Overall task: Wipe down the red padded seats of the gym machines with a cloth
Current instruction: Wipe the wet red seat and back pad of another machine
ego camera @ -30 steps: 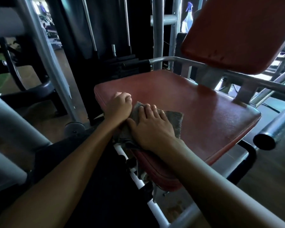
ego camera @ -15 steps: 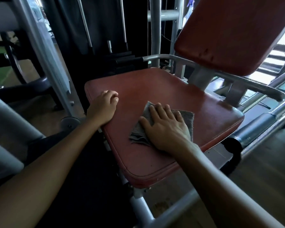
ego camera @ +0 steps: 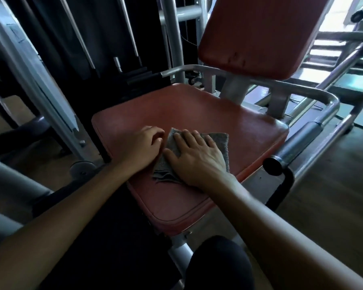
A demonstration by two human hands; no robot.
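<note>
A red padded seat (ego camera: 197, 114) fills the middle of the view, with its red backrest (ego camera: 258, 32) rising behind it at the upper right. A folded grey cloth (ego camera: 223, 144) lies on the seat's front half. My right hand (ego camera: 197, 158) presses flat on the cloth with straight, spread fingers. My left hand (ego camera: 138, 147) rests on the seat just left of the cloth, fingers loosely curled, holding nothing.
A silver tube frame (ego camera: 302, 91) wraps round the seat's back and right side, ending in a black-capped handle (ego camera: 274, 166). A dark weight stack (ego camera: 105, 49) with guide rods stands behind left. Slanted grey posts (ego camera: 38, 80) stand left. My dark-clothed knee (ego camera: 218, 262) is below.
My right hand has slid the cloth from the seat's front left edge to the right and back toward the middle. My left hand has come close beside the cloth again.
</note>
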